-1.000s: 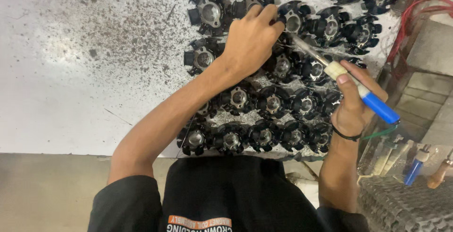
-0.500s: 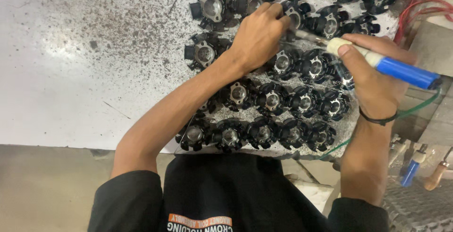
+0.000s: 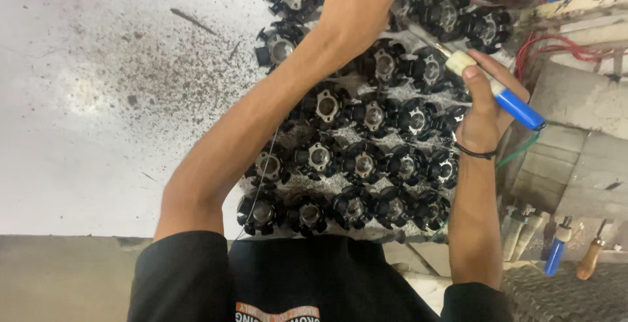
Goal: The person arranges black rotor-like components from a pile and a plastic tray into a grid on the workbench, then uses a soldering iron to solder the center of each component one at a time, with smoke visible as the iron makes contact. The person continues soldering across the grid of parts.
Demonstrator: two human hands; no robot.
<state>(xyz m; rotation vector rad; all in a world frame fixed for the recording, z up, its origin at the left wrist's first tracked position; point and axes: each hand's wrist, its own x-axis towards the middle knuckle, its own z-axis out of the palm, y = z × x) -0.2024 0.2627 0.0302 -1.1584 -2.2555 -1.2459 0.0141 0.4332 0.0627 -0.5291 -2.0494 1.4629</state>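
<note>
Head view: a block of black moulded parts (image 3: 363,165), each with a round metal-lined hole in its middle, is seen packed in rows on a pale, speckled desk (image 3: 85,119). The left hand (image 3: 356,4) is stretched over the far rows of that block and is laid, fingers curled downward, on one of the parts near its far edge; the fingertips are cut off by the picture's top border, so how tightly the part is gripped cannot be told. The right hand (image 3: 484,109) is held at the right side of the block, closed around a blue-handled screwdriver (image 3: 500,93) with a cream collar, whose thin metal shaft is pointed up and left toward the parts under the left hand. A dark band is worn on the right wrist. Dark filings (image 3: 163,67) are scattered over the desk to the left of the block. Red wires (image 3: 543,53) are seen beyond the block's right edge, and more tool handles, one blue and one wooden (image 3: 591,260), lie below them.
</note>
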